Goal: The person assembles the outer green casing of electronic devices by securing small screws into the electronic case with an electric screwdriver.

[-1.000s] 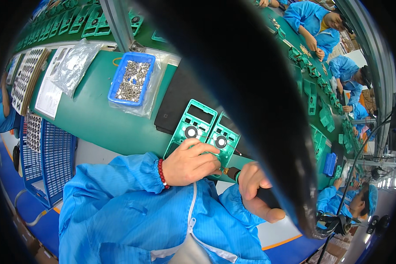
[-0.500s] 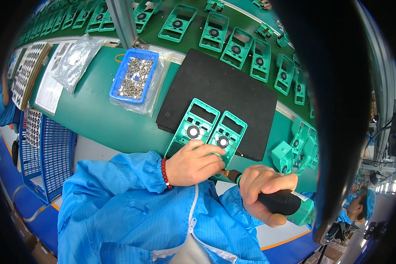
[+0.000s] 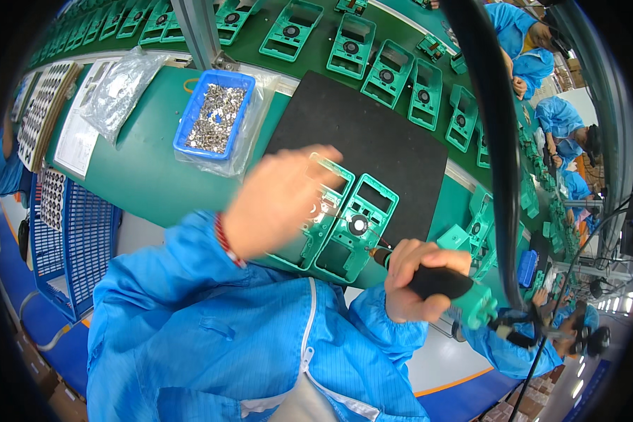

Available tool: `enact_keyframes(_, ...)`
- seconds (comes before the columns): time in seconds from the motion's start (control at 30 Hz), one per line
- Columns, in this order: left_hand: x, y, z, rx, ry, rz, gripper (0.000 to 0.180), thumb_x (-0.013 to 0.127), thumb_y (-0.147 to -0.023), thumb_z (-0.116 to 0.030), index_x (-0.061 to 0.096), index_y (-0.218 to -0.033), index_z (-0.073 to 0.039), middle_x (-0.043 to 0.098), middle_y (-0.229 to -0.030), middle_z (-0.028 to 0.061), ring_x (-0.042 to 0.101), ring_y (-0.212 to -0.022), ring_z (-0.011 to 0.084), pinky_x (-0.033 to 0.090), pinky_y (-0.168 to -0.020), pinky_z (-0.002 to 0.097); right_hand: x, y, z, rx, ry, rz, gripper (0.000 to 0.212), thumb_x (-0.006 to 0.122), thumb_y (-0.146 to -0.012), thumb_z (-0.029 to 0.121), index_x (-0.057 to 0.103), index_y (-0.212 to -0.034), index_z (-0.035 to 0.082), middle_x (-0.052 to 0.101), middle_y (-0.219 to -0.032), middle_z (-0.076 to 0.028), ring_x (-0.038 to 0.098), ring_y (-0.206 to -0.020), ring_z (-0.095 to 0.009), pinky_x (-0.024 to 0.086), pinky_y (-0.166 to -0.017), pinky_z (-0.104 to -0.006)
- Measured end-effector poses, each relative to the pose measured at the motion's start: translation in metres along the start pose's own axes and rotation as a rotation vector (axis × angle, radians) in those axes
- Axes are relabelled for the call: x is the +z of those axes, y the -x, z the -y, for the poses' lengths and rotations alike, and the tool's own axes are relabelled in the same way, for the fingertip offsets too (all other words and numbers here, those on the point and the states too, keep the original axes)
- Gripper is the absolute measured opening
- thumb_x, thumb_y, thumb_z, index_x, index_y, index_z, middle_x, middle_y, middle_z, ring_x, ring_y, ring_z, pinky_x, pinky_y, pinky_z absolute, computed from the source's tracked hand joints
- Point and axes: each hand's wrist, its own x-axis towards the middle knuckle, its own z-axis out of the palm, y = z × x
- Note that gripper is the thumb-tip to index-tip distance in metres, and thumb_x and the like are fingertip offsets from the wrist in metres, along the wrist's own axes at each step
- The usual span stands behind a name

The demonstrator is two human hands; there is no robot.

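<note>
Two green plastic housings lie side by side at the near edge of a black mat (image 3: 362,116). The right housing (image 3: 348,245) shows a round black part with a white centre (image 3: 358,224), and thin wires run out to its right. My left hand (image 3: 271,200), smeared by motion, passes over the left housing (image 3: 295,254) and covers much of it; its fingers are too blurred to read. In my right hand (image 3: 409,285) is a green-and-black power screwdriver (image 3: 443,283), fingers wrapped round its grip. Its tip is by the right housing's lower right edge.
A blue tray (image 3: 181,146) of small metal screws stands left of the mat, near a clear plastic bag (image 3: 122,95). More green housings (image 3: 349,46) line the far belt. Green parts (image 3: 478,225) lie to the right. Co-workers (image 3: 513,42) sit beyond; a metal post (image 3: 195,32) rises at the back.
My left hand has lifted off the right housing and moved up and left over the left one. The screwdriver has shifted slightly up and right. My view has turned, showing more co-workers at right.
</note>
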Motion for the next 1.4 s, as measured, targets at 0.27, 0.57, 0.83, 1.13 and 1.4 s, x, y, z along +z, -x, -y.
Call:
enact_keyframes(0.27, -0.09, 0.015, 0.1, -0.524, -0.559, 0.384, 0.009, 0.065, -0.087, -0.01, 0.067, -0.093, -0.004, 0.065, -0.095, 0.0138, 0.063, -0.091, 0.0334, 0.048, -0.079, 0.0448, 0.009, 0.006, -0.027, 0.047, 0.132, -0.146, 0.055, 0.058, -0.093, 0.059, 0.047, -0.101, 0.006, 0.049, -0.056, -0.004, 0.042, -0.043, -0.012, 0.033, -0.039, -0.0255)
enact_keyframes(0.57, -0.082, 0.021, 0.108, -0.471, -0.568, 0.408, 0.007, 0.065, -0.085, -0.012, 0.068, -0.084, -0.006, 0.066, -0.088, 0.0115, 0.063, -0.089, 0.0314, 0.045, -0.079, 0.0434, 0.011, 0.006, -0.034, 0.116, 0.146, -0.155, 0.056, 0.059, -0.093, 0.06, 0.046, -0.1, 0.005, 0.048, -0.056, -0.003, 0.041, -0.043, -0.012, 0.033, -0.041, -0.0258)
enact_keyframes(0.83, -0.076, 0.025, 0.107, -0.478, -0.502, 0.179, 0.016, 0.058, -0.093, -0.015, 0.049, -0.088, -0.003, 0.063, -0.084, 0.0136, 0.061, -0.079, 0.0369, 0.044, -0.071, 0.0466, 0.013, 0.006, -0.044, 0.164, 0.132, -0.119, 0.059, 0.065, -0.088, 0.06, 0.046, -0.097, 0.005, 0.048, -0.057, -0.003, 0.04, -0.044, -0.011, 0.033, -0.042, -0.0262)
enact_keyframes(1.13, -0.063, 0.011, 0.032, -0.2, -0.032, 0.233, 0.015, 0.073, -0.082, -0.012, 0.061, -0.089, -0.007, 0.06, -0.08, 0.009, 0.06, -0.077, 0.0295, 0.044, -0.071, 0.0391, 0.007, 0.006, -0.051, 0.245, 0.046, -0.052, 0.06, 0.068, -0.086, 0.063, 0.048, -0.097, 0.007, 0.045, -0.054, 0.0, 0.038, -0.041, -0.009, 0.03, -0.04, -0.0254)
enact_keyframes(1.4, -0.007, 0.02, -0.02, 0.099, 0.188, 0.225, 0.021, 0.071, -0.081, -0.018, 0.057, -0.092, -0.007, 0.059, -0.09, 0.0062, 0.06, -0.087, 0.0233, 0.046, -0.081, 0.0363, 0.015, 0.004, -0.048, 0.228, 0.049, -0.078, 0.057, 0.069, -0.087, 0.055, 0.046, -0.096, 0.004, 0.044, -0.054, -0.002, 0.037, -0.042, -0.01, 0.031, -0.04, -0.0261)
